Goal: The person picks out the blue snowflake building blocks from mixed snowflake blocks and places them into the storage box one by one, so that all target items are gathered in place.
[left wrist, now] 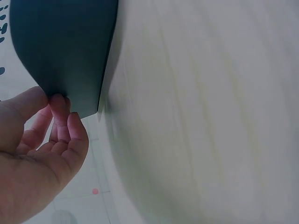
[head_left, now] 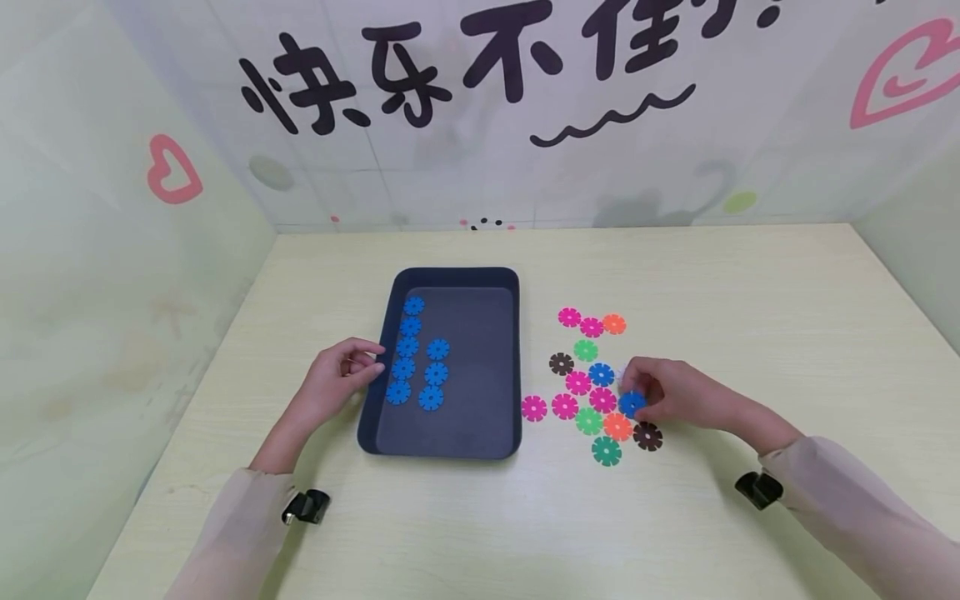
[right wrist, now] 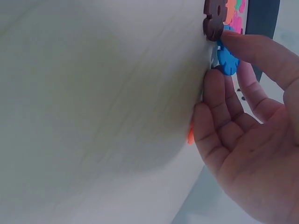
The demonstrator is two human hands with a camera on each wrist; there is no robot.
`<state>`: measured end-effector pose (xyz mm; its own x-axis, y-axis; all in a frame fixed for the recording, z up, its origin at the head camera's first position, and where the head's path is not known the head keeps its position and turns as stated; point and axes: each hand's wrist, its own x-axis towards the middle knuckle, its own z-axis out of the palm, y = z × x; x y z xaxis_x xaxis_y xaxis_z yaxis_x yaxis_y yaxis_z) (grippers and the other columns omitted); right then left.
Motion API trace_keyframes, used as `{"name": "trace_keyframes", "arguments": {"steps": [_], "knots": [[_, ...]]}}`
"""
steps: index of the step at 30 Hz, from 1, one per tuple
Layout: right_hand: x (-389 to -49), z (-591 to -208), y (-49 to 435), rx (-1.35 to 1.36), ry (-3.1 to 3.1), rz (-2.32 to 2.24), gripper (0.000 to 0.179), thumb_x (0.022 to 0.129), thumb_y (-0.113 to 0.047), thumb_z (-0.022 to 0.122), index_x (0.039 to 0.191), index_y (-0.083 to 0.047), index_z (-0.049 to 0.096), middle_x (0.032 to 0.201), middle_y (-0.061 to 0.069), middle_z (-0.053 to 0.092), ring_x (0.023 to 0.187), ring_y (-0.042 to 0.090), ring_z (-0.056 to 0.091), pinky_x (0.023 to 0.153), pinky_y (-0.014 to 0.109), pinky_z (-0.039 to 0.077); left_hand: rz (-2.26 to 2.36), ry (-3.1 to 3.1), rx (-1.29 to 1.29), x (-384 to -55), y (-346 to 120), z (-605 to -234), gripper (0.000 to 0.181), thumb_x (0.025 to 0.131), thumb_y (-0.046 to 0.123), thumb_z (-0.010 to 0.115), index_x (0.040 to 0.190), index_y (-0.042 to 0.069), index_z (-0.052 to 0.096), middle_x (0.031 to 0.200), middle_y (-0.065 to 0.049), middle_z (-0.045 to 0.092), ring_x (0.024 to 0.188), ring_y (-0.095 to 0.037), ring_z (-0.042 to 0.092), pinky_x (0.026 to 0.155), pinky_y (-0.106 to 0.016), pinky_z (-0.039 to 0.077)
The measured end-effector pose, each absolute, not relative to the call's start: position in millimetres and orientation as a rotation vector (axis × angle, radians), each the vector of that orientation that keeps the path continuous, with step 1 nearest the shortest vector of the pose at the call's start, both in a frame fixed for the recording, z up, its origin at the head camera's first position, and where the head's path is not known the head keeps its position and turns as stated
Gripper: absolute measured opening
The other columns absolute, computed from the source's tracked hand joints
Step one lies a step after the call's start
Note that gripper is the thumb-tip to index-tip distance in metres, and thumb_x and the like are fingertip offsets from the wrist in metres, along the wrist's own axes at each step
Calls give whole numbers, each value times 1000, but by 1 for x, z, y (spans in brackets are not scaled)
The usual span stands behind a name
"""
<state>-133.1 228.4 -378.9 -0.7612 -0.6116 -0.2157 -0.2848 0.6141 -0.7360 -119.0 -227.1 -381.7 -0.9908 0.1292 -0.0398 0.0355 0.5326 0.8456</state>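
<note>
A dark tray (head_left: 480,367) lies on the table with two columns of blue notched discs (head_left: 437,372) at its left side. My left hand (head_left: 341,379) pinches the tray's left rim between thumb and fingers; in the left wrist view the hand (left wrist: 46,144) is at the edge of the tray (left wrist: 70,56). To the right of the tray, my right hand (head_left: 678,393) pinches a blue notched disc (head_left: 632,405) by its edge. The right wrist view shows that disc (right wrist: 228,60) between thumb and fingers, close to a dark brown disc (right wrist: 215,21).
Loose notched discs lie right of the tray: several pink ones (head_left: 565,407), green ones (head_left: 588,421), orange ones (head_left: 618,427), dark brown ones (head_left: 648,437) and another blue one (head_left: 601,374). The pale wooden table (head_left: 720,283) meets a printed wall (head_left: 465,183) at the back.
</note>
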Motion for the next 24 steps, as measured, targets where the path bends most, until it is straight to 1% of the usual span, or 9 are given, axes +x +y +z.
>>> {"name": "trace_keyframes", "arguments": {"steps": [6,9,15,21,24], "knots": [[-134,-381,231,-752,2385,-1032,20,77,-1,70,93,-6,60,81,1,56,73,17,52,64,24,49,1463,2667,147,-120,-227,-382,27,89,9,61,112,-3,58,90,-14,57,75,-22,55,62,-22,46],[-134,-378,231,-772,2377,-1051,17,79,0,68,95,-4,63,85,1,60,74,16,54,66,24,49,1463,2665,143,-120,-227,-382,27,89,9,61,112,-3,58,90,-14,57,74,-22,55,62,-22,46],[-135,-376,232,-781,2378,-1075,17,81,3,65,98,-1,66,96,7,65,78,16,58,68,23,50,1459,2665,134,-120,-226,-381,27,89,9,61,112,-3,58,90,-14,57,74,-22,55,62,-23,46],[-135,-368,226,-816,2404,-1082,18,82,-1,65,100,0,67,97,7,65,86,18,61,72,22,50,1463,2666,142,-118,-226,-380,27,89,9,61,113,-3,58,90,-14,57,75,-23,55,62,-23,46],[-136,-364,218,-837,2419,-1096,18,83,-2,66,100,-1,67,96,6,65,85,19,61,72,22,50,1462,2664,138,-118,-226,-379,28,89,9,61,113,-3,58,91,-14,57,75,-22,55,62,-24,46]]}}
